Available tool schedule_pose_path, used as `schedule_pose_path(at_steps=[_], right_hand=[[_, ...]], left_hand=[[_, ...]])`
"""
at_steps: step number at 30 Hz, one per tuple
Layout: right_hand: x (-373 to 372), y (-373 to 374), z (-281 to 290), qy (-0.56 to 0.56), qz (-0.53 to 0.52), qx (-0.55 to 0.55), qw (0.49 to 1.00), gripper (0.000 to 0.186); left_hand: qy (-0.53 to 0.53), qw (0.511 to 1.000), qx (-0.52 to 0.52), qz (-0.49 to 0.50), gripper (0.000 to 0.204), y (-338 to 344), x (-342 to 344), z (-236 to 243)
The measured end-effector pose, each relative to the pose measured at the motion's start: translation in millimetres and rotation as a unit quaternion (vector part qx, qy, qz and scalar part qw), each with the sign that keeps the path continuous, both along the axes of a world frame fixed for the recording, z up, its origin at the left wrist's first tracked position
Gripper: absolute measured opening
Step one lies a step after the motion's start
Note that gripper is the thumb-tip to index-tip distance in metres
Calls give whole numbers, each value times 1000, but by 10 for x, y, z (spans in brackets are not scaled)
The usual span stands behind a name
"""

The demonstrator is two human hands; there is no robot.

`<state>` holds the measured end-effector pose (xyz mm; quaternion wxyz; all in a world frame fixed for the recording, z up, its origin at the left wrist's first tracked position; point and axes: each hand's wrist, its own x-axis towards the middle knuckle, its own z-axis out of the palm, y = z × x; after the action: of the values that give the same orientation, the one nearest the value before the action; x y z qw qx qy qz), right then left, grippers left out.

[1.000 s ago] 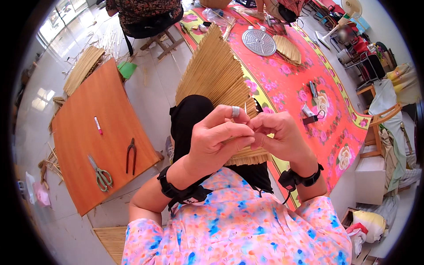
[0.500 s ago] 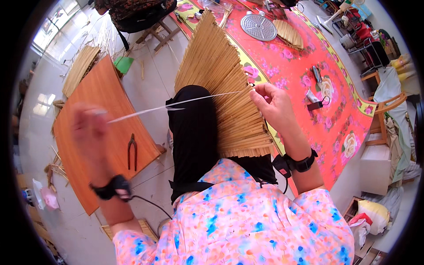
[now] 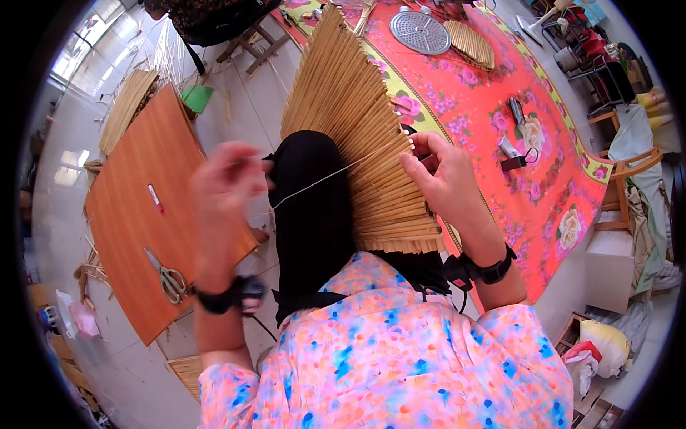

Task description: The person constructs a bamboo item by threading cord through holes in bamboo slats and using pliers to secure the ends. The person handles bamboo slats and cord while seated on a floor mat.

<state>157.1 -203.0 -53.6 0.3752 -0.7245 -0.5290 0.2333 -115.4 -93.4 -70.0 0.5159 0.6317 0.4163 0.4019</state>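
Fan (image 3: 364, 136) of bamboo strips lies across your lap, resting on your black-clad leg and spreading up and away from you toward the red mat (image 3: 500, 129). Your right hand (image 3: 446, 175) sits on its right edge with the fingers (image 3: 421, 146) pinched on the strips where a white thread (image 3: 321, 182) enters. Your left hand (image 3: 229, 182) is lifted to the left of the fan, blurred, fingers closed on the thread's free end, so the thread runs taut between both hands.

Pull too hard and you may snap the thread or drag the strips out of line. If your right fingers loosen, the binding could slacken and the strips may splay. The blur suggests a quick draw, which could tangle the thread on the strip ends.

An orange board (image 3: 143, 207) lies on the pale tiled floor to your left, carrying scissors (image 3: 166, 275) and a small red-tipped pen (image 3: 155, 198). Loose bamboo bundles (image 3: 125, 107) lie beyond it, near a green scrap. On the flowered mat sit a round metal sieve (image 3: 420, 32), another woven piece (image 3: 470, 43) and small tools. Chairs and bags crowd the right side of the room.
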Motion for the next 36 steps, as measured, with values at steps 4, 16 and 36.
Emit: schedule_pose_path(at_steps=[4,16,36], right_hand=[[-4,-66,-23,13,10,11,1000,37],[-18,-158,27,50,29,37,998,40],[-24,281,116,-119,23,-7,993,18]], left_hand=[[4,986,13,-165,31,-140,926,-268],[-306,905,-136,-261,14,140,313,-316],[-188,957,-12,-221,6,-53,546,108]])
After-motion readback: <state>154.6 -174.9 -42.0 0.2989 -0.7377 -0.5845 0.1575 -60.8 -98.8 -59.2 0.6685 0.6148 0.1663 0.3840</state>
